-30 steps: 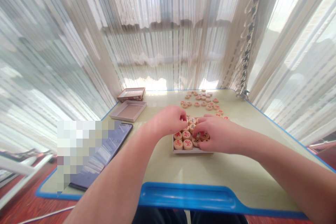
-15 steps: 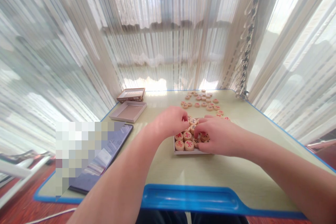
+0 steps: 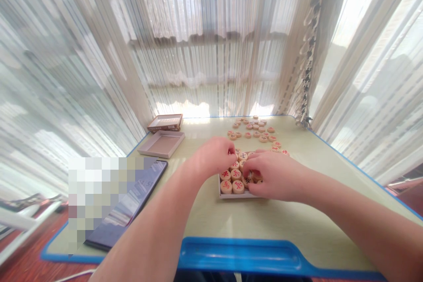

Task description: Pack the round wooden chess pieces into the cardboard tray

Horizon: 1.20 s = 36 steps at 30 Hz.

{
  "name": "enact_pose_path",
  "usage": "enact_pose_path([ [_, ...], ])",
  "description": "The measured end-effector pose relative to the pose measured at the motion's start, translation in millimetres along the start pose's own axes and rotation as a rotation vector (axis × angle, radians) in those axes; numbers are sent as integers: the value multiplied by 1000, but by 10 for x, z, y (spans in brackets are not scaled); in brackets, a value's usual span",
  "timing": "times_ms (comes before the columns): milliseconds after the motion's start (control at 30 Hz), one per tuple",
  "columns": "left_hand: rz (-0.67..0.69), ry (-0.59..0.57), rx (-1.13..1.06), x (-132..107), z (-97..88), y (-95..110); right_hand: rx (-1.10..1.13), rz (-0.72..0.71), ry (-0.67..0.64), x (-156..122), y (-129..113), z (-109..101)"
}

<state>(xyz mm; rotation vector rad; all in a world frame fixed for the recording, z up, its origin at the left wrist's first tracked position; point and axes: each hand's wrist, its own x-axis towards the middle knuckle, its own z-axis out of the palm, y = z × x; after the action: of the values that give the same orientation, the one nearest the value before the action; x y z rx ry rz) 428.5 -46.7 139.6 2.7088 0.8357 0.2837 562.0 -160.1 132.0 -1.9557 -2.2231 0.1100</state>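
A shallow white tray sits mid-table, packed with round wooden chess pieces marked in red and black. My left hand hovers over the tray's far left corner, fingers curled down onto a piece there. My right hand covers the tray's right half, its fingers pinched among the pieces; what they grip is hidden. The two hands nearly touch above the tray.
Several loose chess pieces lie scattered at the far side of the table. A box lid and a brown-rimmed box sit far left. A dark tablet lies at the near left. A blue groove runs along the front edge.
Both hands stay over the tray, shifting only slightly among the pieces. The camera has tilted a little, so everything sits slightly lower in view.
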Motion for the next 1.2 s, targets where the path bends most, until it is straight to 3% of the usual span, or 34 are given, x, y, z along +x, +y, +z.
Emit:
enact_pose_path([
  [433,1,25,7,20,11,-46,-126,108,23,13,-16,16],
  [700,-132,222,44,122,76,-252,-76,59,28,25,-28,14],
  [1067,-195,190,75,169,115,-317,-51,41,40,28,-22,24],
  [1200,-230,292,107,187,141,-399,-19,47,111,22,-25,-13],
])
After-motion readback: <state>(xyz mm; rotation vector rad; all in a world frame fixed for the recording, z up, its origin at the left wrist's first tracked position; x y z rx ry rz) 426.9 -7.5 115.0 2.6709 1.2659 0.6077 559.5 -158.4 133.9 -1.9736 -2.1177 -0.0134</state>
